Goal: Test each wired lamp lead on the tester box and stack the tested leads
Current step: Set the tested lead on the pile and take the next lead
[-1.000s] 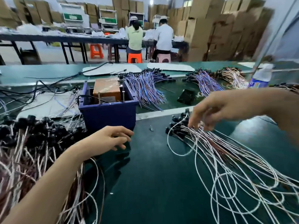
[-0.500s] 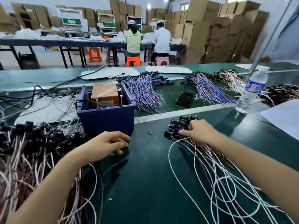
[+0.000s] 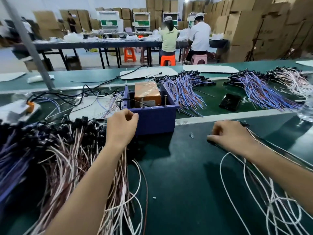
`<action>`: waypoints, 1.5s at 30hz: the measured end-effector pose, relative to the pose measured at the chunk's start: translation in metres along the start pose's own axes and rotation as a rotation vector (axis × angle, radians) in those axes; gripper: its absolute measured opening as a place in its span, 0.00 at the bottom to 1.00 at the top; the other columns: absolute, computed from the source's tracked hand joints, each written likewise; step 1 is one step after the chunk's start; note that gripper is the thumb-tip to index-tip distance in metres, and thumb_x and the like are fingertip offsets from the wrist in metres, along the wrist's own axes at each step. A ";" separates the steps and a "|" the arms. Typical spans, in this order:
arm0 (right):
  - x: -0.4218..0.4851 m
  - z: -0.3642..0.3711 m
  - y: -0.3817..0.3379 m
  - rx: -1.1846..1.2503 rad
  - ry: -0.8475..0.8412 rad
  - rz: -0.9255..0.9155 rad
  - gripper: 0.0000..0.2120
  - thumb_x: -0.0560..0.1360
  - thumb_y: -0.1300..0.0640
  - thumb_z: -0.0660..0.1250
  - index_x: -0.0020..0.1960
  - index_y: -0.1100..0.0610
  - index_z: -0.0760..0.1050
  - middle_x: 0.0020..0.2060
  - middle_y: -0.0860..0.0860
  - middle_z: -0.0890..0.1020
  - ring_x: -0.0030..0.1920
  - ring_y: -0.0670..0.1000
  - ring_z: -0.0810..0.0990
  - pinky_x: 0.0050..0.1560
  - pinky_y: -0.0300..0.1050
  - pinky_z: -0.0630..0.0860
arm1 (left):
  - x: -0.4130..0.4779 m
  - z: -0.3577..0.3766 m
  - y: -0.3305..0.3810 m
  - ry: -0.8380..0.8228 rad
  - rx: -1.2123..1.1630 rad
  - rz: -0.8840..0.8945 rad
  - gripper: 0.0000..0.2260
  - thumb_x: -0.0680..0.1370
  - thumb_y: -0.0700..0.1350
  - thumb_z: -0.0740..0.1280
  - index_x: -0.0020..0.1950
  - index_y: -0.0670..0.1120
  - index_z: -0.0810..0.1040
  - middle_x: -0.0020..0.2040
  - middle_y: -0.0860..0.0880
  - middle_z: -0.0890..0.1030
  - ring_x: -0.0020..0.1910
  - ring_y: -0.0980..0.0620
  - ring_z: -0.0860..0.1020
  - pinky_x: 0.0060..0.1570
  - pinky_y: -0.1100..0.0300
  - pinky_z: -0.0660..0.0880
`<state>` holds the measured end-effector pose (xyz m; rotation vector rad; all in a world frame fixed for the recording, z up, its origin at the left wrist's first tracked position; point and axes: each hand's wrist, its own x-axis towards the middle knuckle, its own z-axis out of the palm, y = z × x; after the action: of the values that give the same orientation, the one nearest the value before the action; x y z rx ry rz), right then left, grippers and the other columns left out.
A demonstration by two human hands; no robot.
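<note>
The left hand (image 3: 121, 128) hovers just before the blue tester box (image 3: 157, 119), by its near left corner. Its grip is curled, thumb against forefinger; whether it pinches a wire cannot be told. Under that forearm lies a heap of pink-wired leads (image 3: 67, 153). The right hand (image 3: 232, 134) rests on the green counter (image 3: 177, 167), well right of the box. Its grip is curled over the black socket ends of the white-wired leads (image 3: 279, 209), whose wires loop away beneath the wrist.

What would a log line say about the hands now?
left hand: fingers curled, beside tester box | right hand: gripping black end of white leads
</note>
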<state>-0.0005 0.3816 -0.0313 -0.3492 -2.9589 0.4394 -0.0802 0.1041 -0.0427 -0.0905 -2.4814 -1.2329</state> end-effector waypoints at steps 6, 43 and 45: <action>-0.028 0.050 -0.117 0.270 -0.513 -0.377 0.09 0.74 0.52 0.70 0.40 0.57 0.77 0.25 0.50 0.78 0.23 0.45 0.75 0.32 0.37 0.75 | 0.001 -0.011 0.002 0.136 -0.088 -0.089 0.20 0.79 0.55 0.61 0.32 0.46 0.78 0.26 0.51 0.76 0.31 0.51 0.76 0.36 0.58 0.67; 0.038 -0.009 -0.055 0.859 -0.039 0.288 0.26 0.77 0.55 0.67 0.73 0.47 0.64 0.32 0.62 0.83 0.15 0.46 0.66 0.17 0.33 0.62 | -0.003 -0.052 0.019 -0.695 -0.697 -0.143 0.09 0.81 0.40 0.60 0.52 0.42 0.81 0.43 0.46 0.85 0.29 0.54 0.76 0.36 0.65 0.77; 0.034 -0.021 -0.055 0.788 -0.077 0.232 0.19 0.76 0.48 0.67 0.66 0.47 0.72 0.28 0.58 0.83 0.15 0.46 0.62 0.17 0.33 0.59 | -0.004 -0.050 0.019 -0.699 -0.666 -0.146 0.09 0.81 0.39 0.61 0.51 0.42 0.81 0.44 0.45 0.85 0.30 0.54 0.78 0.37 0.64 0.78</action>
<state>-0.0414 0.3443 0.0080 -0.5675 -2.5320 1.5835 -0.0574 0.0772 -0.0024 -0.6109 -2.4861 -2.3745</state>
